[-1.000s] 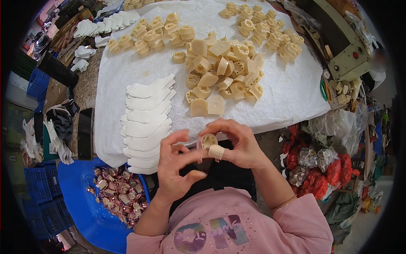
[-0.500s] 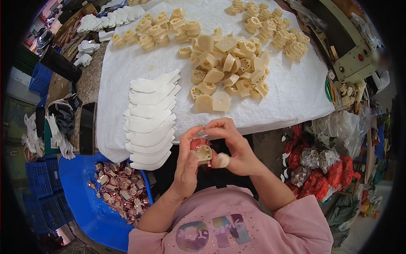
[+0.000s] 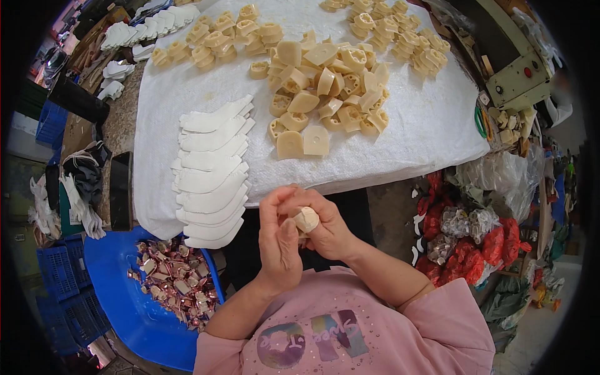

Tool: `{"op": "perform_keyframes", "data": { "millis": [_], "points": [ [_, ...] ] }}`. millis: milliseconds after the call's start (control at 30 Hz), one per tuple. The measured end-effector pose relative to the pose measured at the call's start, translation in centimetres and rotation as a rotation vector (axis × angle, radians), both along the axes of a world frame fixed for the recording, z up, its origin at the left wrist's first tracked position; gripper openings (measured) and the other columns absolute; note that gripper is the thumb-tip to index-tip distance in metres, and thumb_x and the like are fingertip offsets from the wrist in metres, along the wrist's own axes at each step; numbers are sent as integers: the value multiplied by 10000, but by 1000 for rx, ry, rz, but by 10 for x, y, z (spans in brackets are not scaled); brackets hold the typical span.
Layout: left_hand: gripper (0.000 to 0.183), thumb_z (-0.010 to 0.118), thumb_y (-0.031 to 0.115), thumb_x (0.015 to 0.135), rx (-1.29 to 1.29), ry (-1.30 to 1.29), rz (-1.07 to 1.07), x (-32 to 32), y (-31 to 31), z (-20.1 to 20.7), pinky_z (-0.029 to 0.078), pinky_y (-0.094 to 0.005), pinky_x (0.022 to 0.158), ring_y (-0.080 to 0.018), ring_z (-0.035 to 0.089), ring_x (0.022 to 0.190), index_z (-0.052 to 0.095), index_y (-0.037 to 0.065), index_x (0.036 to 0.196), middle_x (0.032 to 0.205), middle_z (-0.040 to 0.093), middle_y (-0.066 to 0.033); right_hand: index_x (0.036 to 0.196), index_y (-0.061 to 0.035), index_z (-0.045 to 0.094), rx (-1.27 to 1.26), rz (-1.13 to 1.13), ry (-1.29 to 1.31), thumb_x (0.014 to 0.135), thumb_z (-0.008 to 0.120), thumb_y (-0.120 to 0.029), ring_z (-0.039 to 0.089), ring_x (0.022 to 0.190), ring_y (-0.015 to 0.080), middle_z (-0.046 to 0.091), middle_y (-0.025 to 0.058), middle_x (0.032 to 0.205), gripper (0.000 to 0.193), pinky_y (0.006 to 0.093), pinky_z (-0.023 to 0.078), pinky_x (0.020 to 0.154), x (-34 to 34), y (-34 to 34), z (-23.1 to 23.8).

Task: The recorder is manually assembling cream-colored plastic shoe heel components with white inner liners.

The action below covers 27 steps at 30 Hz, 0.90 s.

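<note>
Past the right edge of a white-covered worktop (image 3: pixel 431 128), a pale-green metal housing (image 3: pixel 517 87) is standing; dull floor (image 3: pixel 390 215) is showing below the worktop's near edge; pinkish light (image 3: pixel 61 24) is glowing beyond its far-left corner.

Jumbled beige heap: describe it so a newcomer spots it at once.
Find the white-covered table. Near its middle, to the right of the overlapping row of white curved pieces, sits the beige heap. Its pieces lie tumbled at mixed angles, whereas the back-left beige stacks and the back-right beige stacks are arranged more neatly.
</note>
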<state>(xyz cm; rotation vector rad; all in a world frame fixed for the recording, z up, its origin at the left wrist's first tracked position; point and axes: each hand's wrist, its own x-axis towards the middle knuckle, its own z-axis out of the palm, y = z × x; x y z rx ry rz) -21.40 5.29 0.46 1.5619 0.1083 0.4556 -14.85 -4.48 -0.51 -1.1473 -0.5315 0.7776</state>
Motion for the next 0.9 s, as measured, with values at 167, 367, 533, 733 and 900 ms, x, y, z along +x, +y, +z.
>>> {"op": "perform_keyframes", "data": {
  "millis": [167,367,533,733,900],
  "points": [
    [400,340,270,985,-147,54,85,5,6,-4,400,-271,860,-127,486,980,391,-13,1263,1135,478,-93,1230,-42,485,117,-123,-179,977,432,-268,476,1038,179,489,75,1123,344,309,380,913,-10,10,-10],
    [356,356,215,971,-205,4,88,3,-4,-7,393,-281,886,-133,475,1019,416,-9,1242,1168,462,-83,1220,-36,488,116,-173,-344,917,410,-79,486,1059,221,495,114,1132,316,311,366,928,-10,4,-10],
    [473,329,364,988,-421,101,-71,2,3,-11,391,-323,917,-171,483,1055,301,60,1350,1194,461,-95,1231,-28,484,2,-256,-423,944,416,-167,514,983,219,525,117,1095,326,305,389,886,-7,8,-10],
    [742,132,650,916,-814,48,-199,3,12,-13,447,-356,816,-197,527,945,132,142,1457,1085,517,-98,1350,-10,396,-106,-69,-110,993,342,-373,517,825,124,548,80,1041,512,259,440,726,5,-2,-4],
    [818,214,681,890,-636,18,-260,3,21,-16,446,-315,697,-175,534,799,84,102,1452,993,536,-109,1275,-35,462,-52,-161,-210,976,423,-334,504,644,96,536,56,944,425,238,452,552,20,-5,-8]
  ]
}}
